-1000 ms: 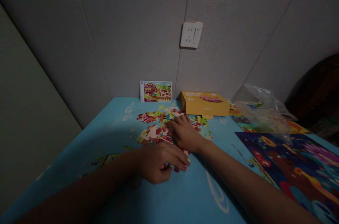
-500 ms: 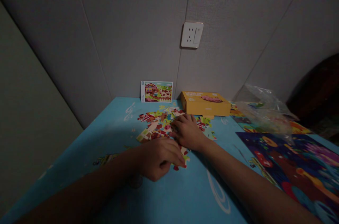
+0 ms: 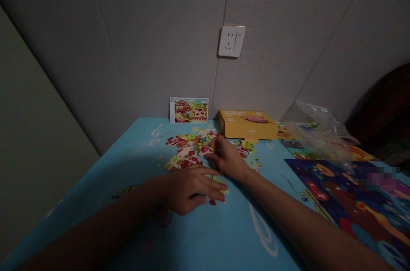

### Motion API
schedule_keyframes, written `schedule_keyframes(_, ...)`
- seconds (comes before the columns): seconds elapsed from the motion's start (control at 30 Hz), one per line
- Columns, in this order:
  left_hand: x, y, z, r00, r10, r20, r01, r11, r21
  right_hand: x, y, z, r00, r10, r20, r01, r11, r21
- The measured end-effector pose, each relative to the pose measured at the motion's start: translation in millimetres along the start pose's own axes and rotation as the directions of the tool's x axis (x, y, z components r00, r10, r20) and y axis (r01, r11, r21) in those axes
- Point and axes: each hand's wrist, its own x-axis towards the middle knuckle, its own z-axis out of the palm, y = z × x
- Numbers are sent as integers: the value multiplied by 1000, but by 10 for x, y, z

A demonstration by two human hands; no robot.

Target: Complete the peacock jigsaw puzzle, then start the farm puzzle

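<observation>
Loose jigsaw puzzle pieces point(image 3: 184, 162) lie in a heap in the middle of the blue table. My right hand point(image 3: 229, 158) is over the heap, thumb and fingers closed on a puzzle piece point(image 3: 205, 150) with a pink patch, which is tilted up from the pile. Nearer to me, my left hand point(image 3: 194, 187) has its fingers stretched out, their tips touching or just above a few red and yellow-green pieces at the near edge. Part of the heap is hidden behind both hands.
A farm picture card point(image 3: 188, 111) leans against the wall. Right of it stands a yellow box point(image 3: 249, 125). Clear plastic bags point(image 3: 320, 130) lie over colourful sheets, with a dark blue picture point(image 3: 349, 194) nearer me on the right. A socket point(image 3: 232, 41) is on the wall.
My right hand's fingers have closed and lifted a puzzle piece from the heap. The fingers of my left hand have straightened and spread a little.
</observation>
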Motion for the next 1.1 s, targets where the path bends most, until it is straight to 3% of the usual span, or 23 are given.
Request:
schedule_keyframes(0.17, -45, -204, -16, 993, -114, 4, 112, 980, 162, -34, -95, -118, 961, -20, -275, 88, 968, 237)
schedule_keyframes(0.23, -58, -317, -10, 985, -155, -75, 168, 962, 215, -85, -165, -170, 971, -80, -225, 154, 930, 334)
schedule_keyframes(0.3, -79, -434, -5, 970, -178, -166, 215, 948, 237, -165, -259, -191, 981, -194, -22, 185, 885, 428)
schedule_keyframes(0.33, -91, -488, -6, 961, -188, -202, 235, 940, 248, -210, -311, -186, 956, -269, 119, 186, 866, 465)
schedule_keyframes(0.4, -116, -571, -19, 943, -214, -253, 283, 918, 277, -294, -409, -144, 830, -425, 360, 209, 837, 507)
schedule_keyframes(0.47, -131, -619, -38, 926, -238, -294, 327, 894, 306, -350, -476, -77, 680, -582, 446, 325, 785, 528)
schedule_keyframes(0.5, -134, -633, -45, 915, -248, -318, 349, 883, 315, -363, -494, -43, 627, -637, 449, 391, 756, 526)
schedule_keyframes(0.57, -130, -654, -49, 887, -274, -371, 400, 857, 325, -370, -502, 10, 580, -697, 422, 494, 713, 498)
schedule_keyframes(0.7, -107, -681, -40, 803, -347, -485, 514, 815, 267, -374, -503, 20, 563, -724, 398, 530, 686, 498)
schedule_keyframes(0.77, -93, -664, -62, 730, -413, -544, 592, 780, 203, -391, -529, -8, 565, -707, 425, 516, 705, 487)
schedule_keyframes(0.8, -86, -645, -84, 664, -467, -584, 660, 733, 164, -401, -543, -22, 587, -679, 441, 506, 733, 455)
schedule_keyframes(0.9, -70, -566, -165, 358, -607, -710, 866, 499, 10, -416, -556, -41, 685, -557, 469, 461, 830, 313)
schedule_keyframes(0.93, -67, -545, -186, 270, -627, -731, 901, 432, -38, -415, -546, -36, 711, -516, 478, 447, 856, 261)
schedule_keyframes(0.97, -64, -529, -196, 213, -639, -740, 918, 389, -72, -410, -530, -28, 728, -483, 487, 437, 874, 213)
schedule_keyframes(1.03, -63, -523, -180, 182, -659, -729, 928, 361, -95, -391, -492, -7, 753, -435, 494, 428, 894, 135)
schedule_keyframes(1.1, -67, -546, -119, 218, -679, -701, 930, 363, -63, -366, -464, 5, 764, -452, 460, 443, 886, 136)
